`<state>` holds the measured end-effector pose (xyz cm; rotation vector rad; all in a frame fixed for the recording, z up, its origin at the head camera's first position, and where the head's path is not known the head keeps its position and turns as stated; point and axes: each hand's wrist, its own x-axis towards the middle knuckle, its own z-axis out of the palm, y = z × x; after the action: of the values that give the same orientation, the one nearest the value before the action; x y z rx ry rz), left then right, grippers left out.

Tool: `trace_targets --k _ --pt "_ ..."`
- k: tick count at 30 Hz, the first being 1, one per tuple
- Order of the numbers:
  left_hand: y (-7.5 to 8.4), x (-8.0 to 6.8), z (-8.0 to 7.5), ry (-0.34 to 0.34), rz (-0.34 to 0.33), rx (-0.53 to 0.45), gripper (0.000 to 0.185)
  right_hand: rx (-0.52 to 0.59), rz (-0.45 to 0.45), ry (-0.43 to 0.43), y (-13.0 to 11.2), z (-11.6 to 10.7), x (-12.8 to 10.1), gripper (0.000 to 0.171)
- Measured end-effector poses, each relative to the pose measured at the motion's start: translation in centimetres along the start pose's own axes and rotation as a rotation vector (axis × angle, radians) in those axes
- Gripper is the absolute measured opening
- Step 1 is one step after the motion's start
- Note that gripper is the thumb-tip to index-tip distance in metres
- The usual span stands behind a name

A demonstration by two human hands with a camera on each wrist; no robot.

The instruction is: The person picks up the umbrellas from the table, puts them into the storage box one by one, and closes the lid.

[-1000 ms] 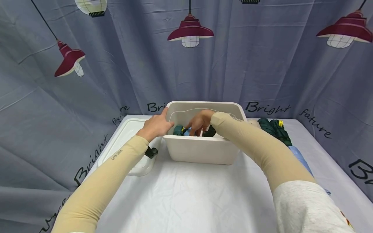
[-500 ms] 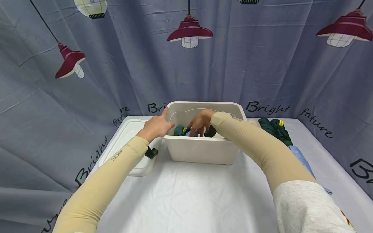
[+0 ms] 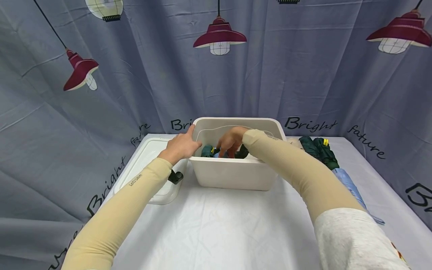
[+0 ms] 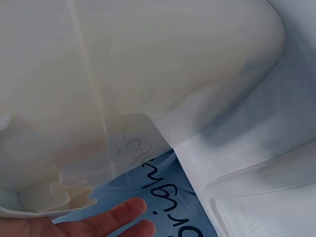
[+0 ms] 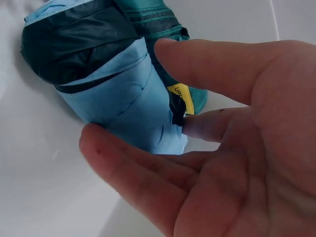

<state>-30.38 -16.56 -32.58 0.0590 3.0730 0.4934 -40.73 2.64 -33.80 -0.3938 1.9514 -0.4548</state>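
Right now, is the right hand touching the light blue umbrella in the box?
Touching. Right wrist view: right hand fingers rest against the light blue umbrella.
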Motion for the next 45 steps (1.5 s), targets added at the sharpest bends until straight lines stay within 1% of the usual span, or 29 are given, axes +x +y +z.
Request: trace_targets --k 4,7,12,16,22,26,32,38,40,45 --pt "0.1 -0.1 -0.1 0.003 0.004 0.0 0.08 0.015 -0.023 -0.004 0.1 0.0 0.2 0.083" --pt "0.1 -0.1 -0.1 0.004 0.006 0.0 0.081 0.008 -0.022 0.011 0.1 -0.1 0.2 0.083" --pt "0.2 -0.2 -0.1 0.0 0.004 -0.003 0.081 -0.083 0.003 0.054 0.0 -0.3 -0.3 0.083" --pt "0.2 -0.2 -0.1 -0.005 0.006 -0.001 0.081 -0.148 0.019 0.074 0.1 -0.3 -0.8 0.083" --pt "0.1 -0.2 -0.1 0.006 0.006 0.002 0.081 -0.183 0.017 0.112 0.2 -0.4 -1.2 0.082" --pt "0.1 -0.2 -0.2 0.008 0.005 0.0 0.081 -0.175 0.016 0.116 0.4 -0.4 -1.1 0.081" --pt "0.1 -0.2 -0.1 0.003 0.006 -0.007 0.081 -0.117 0.007 0.099 0.6 -0.4 -0.9 0.083" --pt "0.1 -0.3 -0.2 0.005 0.009 0.0 0.082 -0.034 -0.011 0.071 0.6 -0.4 -0.7 0.084" --pt "0.1 -0.3 -0.2 0.003 0.009 0.002 0.082 -0.038 -0.012 0.073 0.7 -0.4 -0.8 0.084" --pt "0.1 -0.4 -0.1 0.007 0.011 0.006 0.081 -0.109 -0.004 0.096 0.8 -0.6 -1.0 0.083"
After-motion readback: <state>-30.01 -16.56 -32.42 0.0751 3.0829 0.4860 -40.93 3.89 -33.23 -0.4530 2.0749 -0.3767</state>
